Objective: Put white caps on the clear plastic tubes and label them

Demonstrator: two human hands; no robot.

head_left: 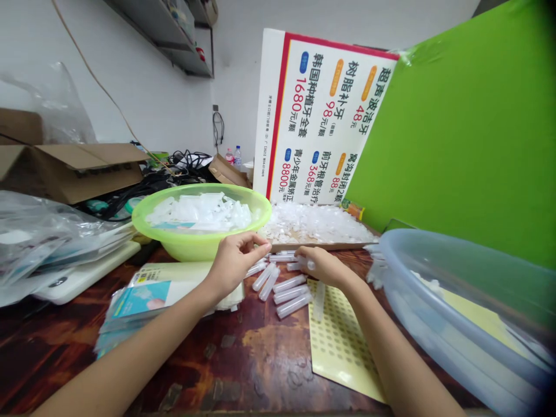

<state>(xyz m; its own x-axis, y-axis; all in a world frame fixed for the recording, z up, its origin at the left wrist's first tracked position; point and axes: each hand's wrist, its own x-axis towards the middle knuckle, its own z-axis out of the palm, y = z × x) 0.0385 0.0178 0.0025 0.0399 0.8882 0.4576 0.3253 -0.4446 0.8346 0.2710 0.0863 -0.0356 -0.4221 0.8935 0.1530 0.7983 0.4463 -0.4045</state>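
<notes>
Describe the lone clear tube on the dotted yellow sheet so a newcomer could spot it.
On the reddish-brown wooden table, find the pale yellow dotted sheet below the person's right hand. The clear plastic tube lies alone on that sheet's top edge, running away from the viewer, while the other clear tubes lie grouped on the table to its left.

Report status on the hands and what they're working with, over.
Left hand curled just behind clear plastic tubes. Right hand on the tubes' near end. Lime-green basin beside left hand.
</notes>
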